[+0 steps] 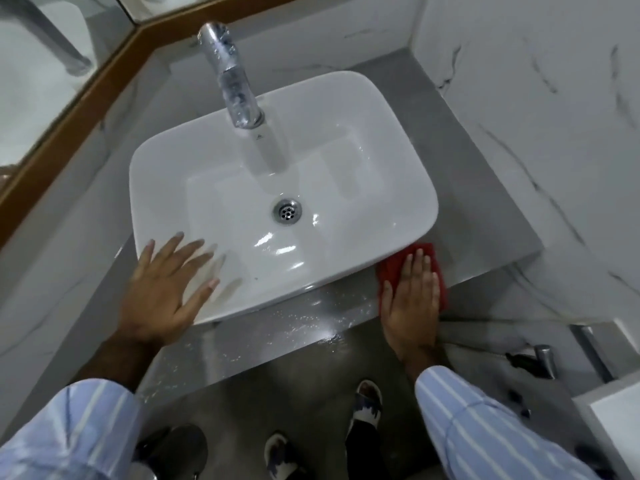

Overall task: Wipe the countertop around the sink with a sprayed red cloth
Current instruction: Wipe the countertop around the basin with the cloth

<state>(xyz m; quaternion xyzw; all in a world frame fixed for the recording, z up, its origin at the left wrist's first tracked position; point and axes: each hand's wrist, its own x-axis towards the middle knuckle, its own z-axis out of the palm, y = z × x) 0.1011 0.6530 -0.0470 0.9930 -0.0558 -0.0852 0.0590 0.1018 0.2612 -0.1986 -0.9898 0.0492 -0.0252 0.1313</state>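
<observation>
The right hand (412, 299) lay flat, palm down, fingers straight and close together, pressing the small red cloth (389, 268) onto the grey stone desk (485, 188) at the front right corner of the white rectangular ceramic sink (398, 161). It gripped nothing; the cloth was simply pinned beneath the palm and fingers, its red edges showing to the left, above the fingertips and along the right side of the hand. The far edge of the cloth touched, or slipped just under, the overhanging rim of the sink.

The left hand (166, 289) was spread wide, fingers fanned apart, and held nothing. Its fingers reached over the front left corner of the sink, though blur made it impossible to tell whether they rested on the rim or hovered just above it.

Along the front edge of the desk, between the two hands, the grey surface glistened with droplets and wet streaks (304, 323). A chrome tap (228, 74) stood at the back edge of the sink, and a round chrome drain (286, 211) sat in the middle of the basin. Both forearms wore light blue striped sleeves (485, 427)
</observation>
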